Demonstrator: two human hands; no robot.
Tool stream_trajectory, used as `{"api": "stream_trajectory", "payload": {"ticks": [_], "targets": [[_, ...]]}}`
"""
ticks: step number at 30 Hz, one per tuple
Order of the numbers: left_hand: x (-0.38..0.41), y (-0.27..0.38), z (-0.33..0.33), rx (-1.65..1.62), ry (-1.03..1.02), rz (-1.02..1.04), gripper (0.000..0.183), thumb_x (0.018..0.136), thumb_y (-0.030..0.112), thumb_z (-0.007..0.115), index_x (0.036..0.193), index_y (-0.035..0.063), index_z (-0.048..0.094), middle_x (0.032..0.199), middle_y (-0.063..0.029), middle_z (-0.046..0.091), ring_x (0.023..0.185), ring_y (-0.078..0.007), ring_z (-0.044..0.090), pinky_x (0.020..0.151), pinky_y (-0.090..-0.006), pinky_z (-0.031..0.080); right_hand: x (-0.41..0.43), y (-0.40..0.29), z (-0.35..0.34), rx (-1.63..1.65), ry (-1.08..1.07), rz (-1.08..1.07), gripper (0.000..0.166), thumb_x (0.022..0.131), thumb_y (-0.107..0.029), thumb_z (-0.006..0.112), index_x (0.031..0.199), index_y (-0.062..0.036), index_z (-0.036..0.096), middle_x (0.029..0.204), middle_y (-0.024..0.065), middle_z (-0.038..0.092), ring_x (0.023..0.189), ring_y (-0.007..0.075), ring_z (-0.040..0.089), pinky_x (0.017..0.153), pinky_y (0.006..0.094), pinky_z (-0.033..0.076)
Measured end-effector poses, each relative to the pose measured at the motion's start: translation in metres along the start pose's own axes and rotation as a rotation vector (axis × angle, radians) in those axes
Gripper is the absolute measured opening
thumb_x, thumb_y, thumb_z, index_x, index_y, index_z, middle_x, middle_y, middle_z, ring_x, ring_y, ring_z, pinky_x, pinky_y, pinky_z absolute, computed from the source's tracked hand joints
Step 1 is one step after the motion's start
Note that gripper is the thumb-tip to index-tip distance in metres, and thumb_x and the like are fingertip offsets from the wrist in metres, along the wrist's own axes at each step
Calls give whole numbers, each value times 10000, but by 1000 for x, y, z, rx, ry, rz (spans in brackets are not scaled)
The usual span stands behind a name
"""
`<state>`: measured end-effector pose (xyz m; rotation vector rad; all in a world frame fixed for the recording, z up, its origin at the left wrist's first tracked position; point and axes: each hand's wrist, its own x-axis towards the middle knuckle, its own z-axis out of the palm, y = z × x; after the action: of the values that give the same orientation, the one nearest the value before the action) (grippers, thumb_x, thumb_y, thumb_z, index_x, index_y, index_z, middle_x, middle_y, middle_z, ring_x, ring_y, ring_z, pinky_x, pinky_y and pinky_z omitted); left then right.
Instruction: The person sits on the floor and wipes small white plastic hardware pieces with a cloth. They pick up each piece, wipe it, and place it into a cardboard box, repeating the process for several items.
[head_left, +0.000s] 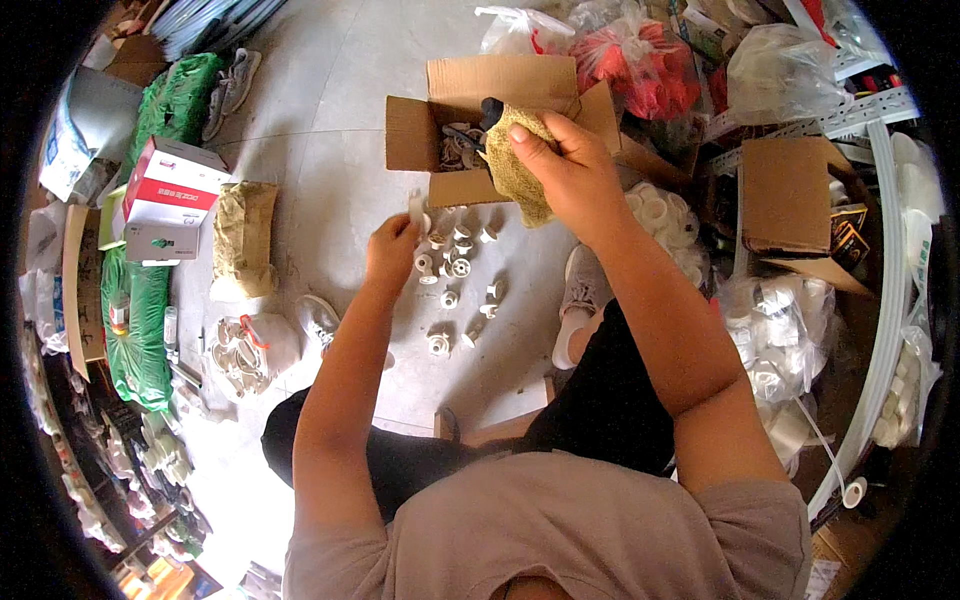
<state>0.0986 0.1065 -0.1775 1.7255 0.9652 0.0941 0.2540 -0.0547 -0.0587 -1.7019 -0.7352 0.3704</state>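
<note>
My right hand grips a yellowish-brown cloth, its thumb pressed on top. A dark tip pokes out at the cloth's upper end; what it belongs to is hidden. The cloth hangs over the near right part of an open cardboard box, where tangled pale pieces show inside. Lower and to the left, my left hand pinches a whitish, narrow piece that points upward. Several white plastic fittings with round flanges lie scattered on the grey floor beside that hand.
On the left are a brown paper-wrapped package, a red-and-white carton and a plastic bag of white parts. Bags of white fittings and a cardboard box crowd the right. Red items fill a clear bag behind the open box.
</note>
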Motion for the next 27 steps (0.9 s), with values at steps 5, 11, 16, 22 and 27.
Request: {"api": "stream_trajectory", "payload": {"ticks": [5,11,16,22,27], "targets": [[81,1,45,-211,-134,112,333,828,195,543,1083,-20,546,882,-76,617,745,-143,557,673,-273,450,0,5,-12,69,47,97,238,831,-224,572,940,-13,584,770,50,592,692,95,526,643,249,433],[110,-9,56,-464,-13,94,431,847,292,560,1105,-46,491,920,-86,583,775,-144,559,700,-225,452,-2,9,-26,91,42,248,215,808,-197,588,928,-18,595,744,61,601,711,112,550,660,261,437],[80,-92,36,-365,-370,-92,265,851,253,536,914,3,598,724,-51,597,656,-142,567,622,-259,458,-1,5,-27,-80,-67,228,204,820,-136,569,984,-16,578,843,36,588,788,103,531,704,247,421],[103,-199,71,167,-162,-145,277,762,292,553,853,42,630,776,-134,629,707,-264,610,659,-367,470,-13,13,-22,97,25,468,285,771,-73,606,1043,-7,554,885,32,572,793,119,527,704,238,420],[146,-217,105,221,-5,-232,251,755,266,511,898,98,631,910,-154,617,879,-326,578,781,-416,453,-6,20,-6,495,31,581,367,757,-43,524,1114,31,483,1066,126,555,1004,258,538,877,401,431]]}}
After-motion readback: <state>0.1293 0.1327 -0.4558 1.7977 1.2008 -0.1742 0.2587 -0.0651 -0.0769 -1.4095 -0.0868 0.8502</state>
